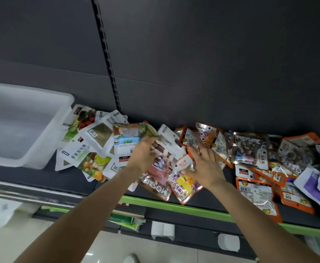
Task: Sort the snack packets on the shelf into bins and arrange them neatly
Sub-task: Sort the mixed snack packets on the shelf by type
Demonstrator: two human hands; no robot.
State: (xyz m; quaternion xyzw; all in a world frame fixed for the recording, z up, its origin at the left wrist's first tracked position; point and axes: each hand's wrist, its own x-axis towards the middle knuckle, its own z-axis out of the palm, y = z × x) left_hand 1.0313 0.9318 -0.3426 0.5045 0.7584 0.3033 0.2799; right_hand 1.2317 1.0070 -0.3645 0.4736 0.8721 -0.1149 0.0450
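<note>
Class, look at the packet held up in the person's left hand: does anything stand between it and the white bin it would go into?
Nothing visible blocks the way. The left hand holds the packet above the white packets lying on the shelf, and these stay low. The white bin to the left is open-topped, with no lid.

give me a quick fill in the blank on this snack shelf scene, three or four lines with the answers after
1. The white plastic bin at the shelf's left end looks ____ inside.
2. The left hand grips a packet lifted ____ the pile.
3. The front edge of the shelf bears a ____ strip.
4. The right hand lies on the packets with its fingers ____.

Missing words: empty; above; green; spread
</note>
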